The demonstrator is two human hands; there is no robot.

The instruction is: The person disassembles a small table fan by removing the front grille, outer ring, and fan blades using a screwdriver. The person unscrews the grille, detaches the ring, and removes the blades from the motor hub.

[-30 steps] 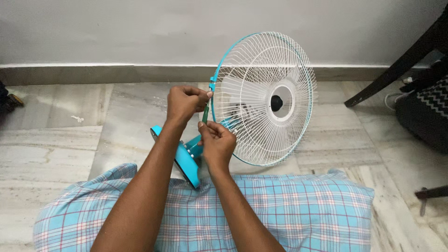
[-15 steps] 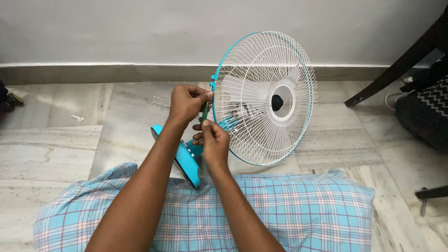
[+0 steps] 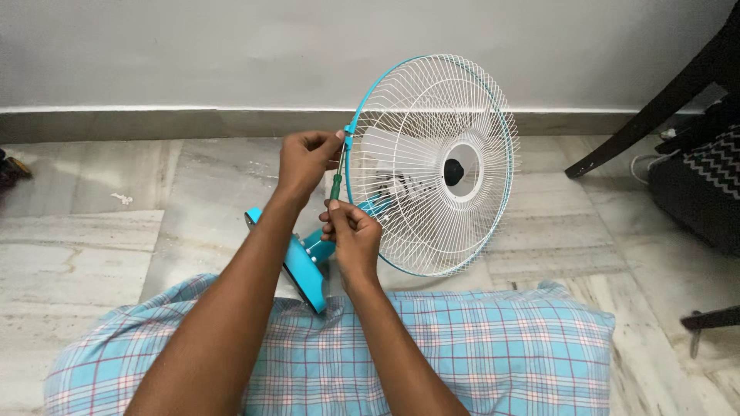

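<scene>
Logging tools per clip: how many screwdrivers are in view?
1: a green-handled screwdriver between the left hand and right hand, at the fan guard's rim. Others may be hidden.

The fan is lying tipped on the floor in front of the wall, its base resting against the person's lap. The left hand is sitting at the guard's left rim, above the right hand, with the screwdriver standing between the 2. A chair leg is slanting at far right.

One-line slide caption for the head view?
Right hand holds green-handled screwdriver at blue clip on white wire fan guard; left hand steadies it.
</scene>
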